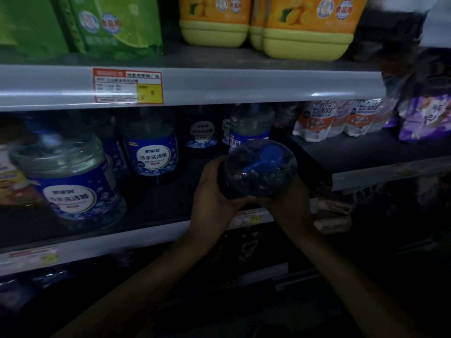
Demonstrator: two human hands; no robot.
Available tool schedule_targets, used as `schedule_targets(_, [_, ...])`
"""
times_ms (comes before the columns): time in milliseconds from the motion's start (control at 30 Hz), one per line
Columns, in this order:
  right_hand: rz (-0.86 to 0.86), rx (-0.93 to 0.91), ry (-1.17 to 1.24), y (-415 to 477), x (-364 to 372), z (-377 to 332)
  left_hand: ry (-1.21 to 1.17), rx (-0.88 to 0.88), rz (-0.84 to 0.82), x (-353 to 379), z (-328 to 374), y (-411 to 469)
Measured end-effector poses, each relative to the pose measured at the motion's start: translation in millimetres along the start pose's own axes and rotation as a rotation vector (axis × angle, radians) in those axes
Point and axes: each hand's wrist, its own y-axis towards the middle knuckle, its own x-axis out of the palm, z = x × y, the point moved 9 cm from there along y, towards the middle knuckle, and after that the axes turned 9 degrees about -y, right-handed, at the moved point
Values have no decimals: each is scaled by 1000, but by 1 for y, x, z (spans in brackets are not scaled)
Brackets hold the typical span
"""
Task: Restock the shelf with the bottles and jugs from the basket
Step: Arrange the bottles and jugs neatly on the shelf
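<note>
Now both hands clasp one clear jug (260,168) with a blue cap, tilted toward the camera at the middle shelf's (151,236) front edge: left hand (214,191) cupping its side, right hand (285,195) underneath, beside blue-labelled jugs (152,147).

On the middle shelf (151,215) one jug (73,181) stands near the front edge at the left. A second jug (152,147) stands right of it and further back, and more jugs (201,131) stand behind, toward the back. Both hands, the left hand (212,191) and the right hand (285,198), hold a jug (260,167) over the front edge, before another jug (251,123). Pouches (336,120) stand to the right. On the upper shelf (219,84) stand jugs (305,28) at the right and packs (117,25) at the left.
</note>
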Motion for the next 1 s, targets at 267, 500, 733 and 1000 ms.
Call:
schedule_targets(267, [-87,-71,2,14,60,-39,113,12,128,-60,0,10])
schedule_targets(500, [-87,-24,14,35,89,-41,64,-70,183,-83,-15,38])
schedule_targets(733, [-100,-5,27,47,103,-40,-27,-128,258,-87,-39,51])
schedule_targets(1000, [-64,7,-9,41,103,-41,40,-93,216,-88,-33,44])
